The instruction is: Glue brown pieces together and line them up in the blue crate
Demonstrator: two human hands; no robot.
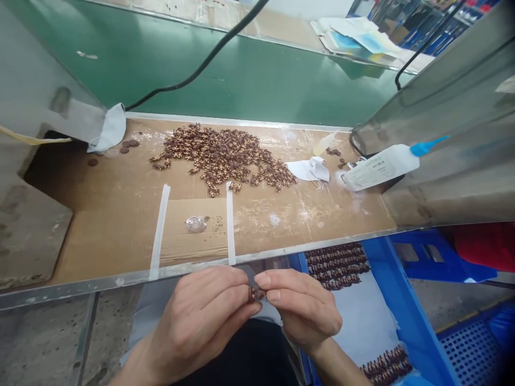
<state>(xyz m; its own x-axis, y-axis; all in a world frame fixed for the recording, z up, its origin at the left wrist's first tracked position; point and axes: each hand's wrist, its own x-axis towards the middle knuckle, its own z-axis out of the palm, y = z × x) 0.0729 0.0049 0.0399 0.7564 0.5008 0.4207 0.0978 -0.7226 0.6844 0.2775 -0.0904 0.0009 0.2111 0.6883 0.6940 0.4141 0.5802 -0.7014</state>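
Close to the bench's front edge, my left hand (pixel 209 311) and my right hand (pixel 301 305) meet fingertip to fingertip. Between them is a small dark brown piece (pixel 257 294), pinched by both hands and mostly covered by the fingers. Its exact kind is too small to make out. Behind them, on the cardboard-covered bench, spreads a large pile of small brown and gold pieces (pixel 225 153). A clear round blob (pixel 196 224) lies on a cardboard sheet (pixel 177 249) between two white tape strips, with dark specks beside it.
A white bottle with a blue nozzle (pixel 382 167) leans at the right beside a white cloth (pixel 311 169) and a small clear bottle (pixel 324 145). Brown discs (pixel 130 143) lie at left. At lower right, a blue crate (pixel 418 316) holds rows of brown pieces (pixel 338 265) on white sheeting.
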